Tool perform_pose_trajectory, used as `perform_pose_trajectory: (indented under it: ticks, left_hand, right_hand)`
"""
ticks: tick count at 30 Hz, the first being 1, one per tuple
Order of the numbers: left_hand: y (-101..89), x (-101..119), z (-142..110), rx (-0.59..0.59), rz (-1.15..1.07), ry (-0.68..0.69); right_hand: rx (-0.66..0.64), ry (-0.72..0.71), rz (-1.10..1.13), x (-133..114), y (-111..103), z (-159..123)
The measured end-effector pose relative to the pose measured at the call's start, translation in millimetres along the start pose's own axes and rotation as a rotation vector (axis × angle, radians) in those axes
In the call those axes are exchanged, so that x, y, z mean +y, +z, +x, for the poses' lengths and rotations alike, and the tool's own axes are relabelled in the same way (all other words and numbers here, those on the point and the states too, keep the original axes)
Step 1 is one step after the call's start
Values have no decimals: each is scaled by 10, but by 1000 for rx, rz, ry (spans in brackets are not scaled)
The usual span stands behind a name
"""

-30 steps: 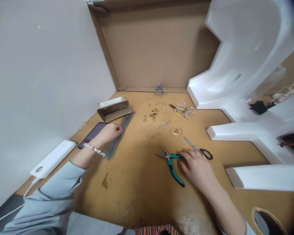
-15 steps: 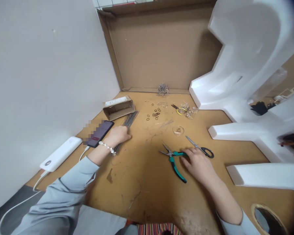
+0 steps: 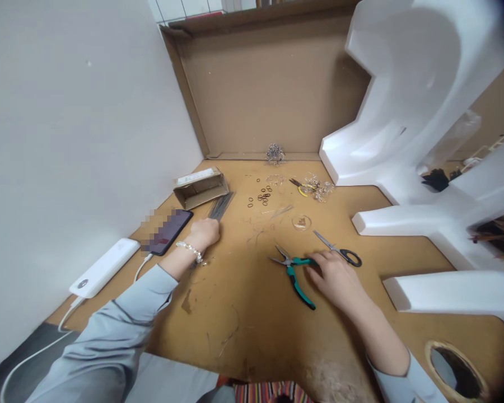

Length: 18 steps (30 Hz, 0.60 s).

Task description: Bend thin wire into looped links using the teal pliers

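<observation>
My left hand point(image 3: 205, 232), a beaded bracelet at its wrist, is curled closed over a bundle of thin grey wires point(image 3: 220, 206). Its fingertips point down and away, so what they pinch is hidden. On the right, my right hand point(image 3: 334, 274) has its fingers over the end of one handle of the teal-and-black pliers point(image 3: 294, 271), thumb below. The pliers lie on the table with jaws and handles spread, jaws pointing up and left. Just beyond that hand rest scissors point(image 3: 338, 249) with black finger loops, partly opened.
A small cardboard box point(image 3: 201, 189), a phone point(image 3: 170, 232) and a white power bank point(image 3: 105, 267) line the left side. Dark rings point(image 3: 264, 196), a clear round dish point(image 3: 301, 222), yellow-handled cutters point(image 3: 300, 187) and wire clusters point(image 3: 275, 154) lie farther back. White foam point(image 3: 386, 222) borders the right.
My left hand has turned from a visible pinch at the wires to a curled, back-up pose over them. My right hand stays at the pliers' handle. The view has shifted slightly.
</observation>
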<state>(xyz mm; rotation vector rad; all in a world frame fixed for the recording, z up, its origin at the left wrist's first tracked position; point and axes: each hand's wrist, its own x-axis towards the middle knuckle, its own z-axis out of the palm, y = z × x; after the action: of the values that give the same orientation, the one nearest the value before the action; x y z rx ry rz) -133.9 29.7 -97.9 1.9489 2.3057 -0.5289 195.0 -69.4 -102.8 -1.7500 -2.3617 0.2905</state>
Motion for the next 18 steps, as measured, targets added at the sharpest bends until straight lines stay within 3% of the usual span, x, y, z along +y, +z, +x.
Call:
perform_pose_trajectory:
  ticks: [5, 11, 18]
  left_hand:
    - [-48, -59, 10, -26, -135, 26]
    - [-163, -227, 3, -143, -478, 127]
    - [-130, -330, -57, -208, -799, 140]
  right_hand:
    - [17, -7, 10, 21, 18, -5]
    - [17, -3, 16, 30, 22, 2]
    - [20, -12, 10, 65, 48, 10]
